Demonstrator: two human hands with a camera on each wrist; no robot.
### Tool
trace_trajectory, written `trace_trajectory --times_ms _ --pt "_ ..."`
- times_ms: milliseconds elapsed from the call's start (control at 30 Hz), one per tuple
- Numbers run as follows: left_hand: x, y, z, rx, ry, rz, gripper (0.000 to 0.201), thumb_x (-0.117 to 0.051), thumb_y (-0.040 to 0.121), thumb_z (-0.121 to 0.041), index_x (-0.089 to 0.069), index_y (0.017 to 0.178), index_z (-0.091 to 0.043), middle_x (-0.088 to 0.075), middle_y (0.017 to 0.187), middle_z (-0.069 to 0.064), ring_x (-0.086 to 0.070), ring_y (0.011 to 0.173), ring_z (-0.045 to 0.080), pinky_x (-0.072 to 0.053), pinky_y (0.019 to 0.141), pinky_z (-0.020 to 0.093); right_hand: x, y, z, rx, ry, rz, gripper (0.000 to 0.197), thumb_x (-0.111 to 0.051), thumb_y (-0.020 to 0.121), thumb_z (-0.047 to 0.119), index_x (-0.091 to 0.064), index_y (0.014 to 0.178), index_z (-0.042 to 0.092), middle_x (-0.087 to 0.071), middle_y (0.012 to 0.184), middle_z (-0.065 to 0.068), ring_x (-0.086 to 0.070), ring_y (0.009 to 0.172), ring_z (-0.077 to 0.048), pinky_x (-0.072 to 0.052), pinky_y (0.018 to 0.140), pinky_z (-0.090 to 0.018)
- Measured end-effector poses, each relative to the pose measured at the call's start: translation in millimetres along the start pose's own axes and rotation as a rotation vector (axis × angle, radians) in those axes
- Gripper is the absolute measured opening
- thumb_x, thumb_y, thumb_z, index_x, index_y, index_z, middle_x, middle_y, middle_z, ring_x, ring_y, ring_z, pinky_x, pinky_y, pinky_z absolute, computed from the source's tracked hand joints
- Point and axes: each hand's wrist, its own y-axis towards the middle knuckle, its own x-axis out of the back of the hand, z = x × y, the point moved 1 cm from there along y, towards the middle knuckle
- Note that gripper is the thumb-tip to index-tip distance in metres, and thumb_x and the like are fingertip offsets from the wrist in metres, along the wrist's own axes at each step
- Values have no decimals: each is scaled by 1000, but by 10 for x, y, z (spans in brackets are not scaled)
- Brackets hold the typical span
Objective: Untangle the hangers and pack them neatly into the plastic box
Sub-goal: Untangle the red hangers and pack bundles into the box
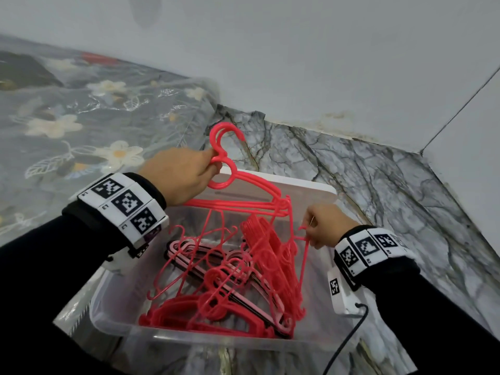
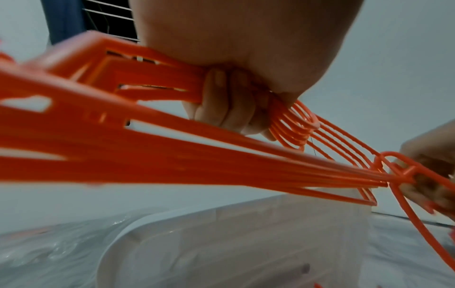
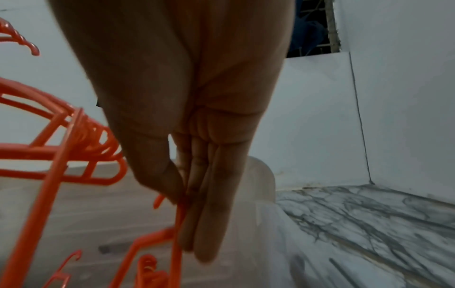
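Note:
Over the clear plastic box [image 1: 319,189] my left hand [image 1: 184,174] grips a bunch of red hangers [image 1: 243,190] by their necks below the hooks; in the left wrist view its fingers [image 2: 229,105] curl round the necks. My right hand [image 1: 322,226] pinches the end of one red hanger [image 1: 303,239] tangled with the bunch, thumb against fingers [image 3: 197,194] in the right wrist view. More red and pink hangers [image 1: 224,288] lie piled in the box, some hanging from the lifted bunch.
The box sits on a marble-patterned floor [image 1: 378,185] in a corner of white walls [image 1: 297,63]. A floral plastic sheet [image 1: 81,117] covers the surface to the left. A black cable [image 1: 349,339] runs from my right wrist device.

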Motion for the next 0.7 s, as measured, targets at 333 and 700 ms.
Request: trace_trajectory --times_ms 333,700 --pt "-74 -3 15 65 73 -35 34 -30 97 -44 -51 108 -20 -65 88 12 -61 80 37 -36 61 34 59 -11 229 137 255 -181 32 -52 94 37 -59 85 7 -69 87 -14 -65 84 -28 -52 78 -44" --pt "-75 49 -56 99 -67 22 34 -31 101 -39 -47 105 -9 -64 87 18 -59 79 38 -44 67 41 34 -36 297 197 115 -411 2 -57 86 9 -55 87 10 -65 83 -10 -59 81 -25 -45 73 -33"
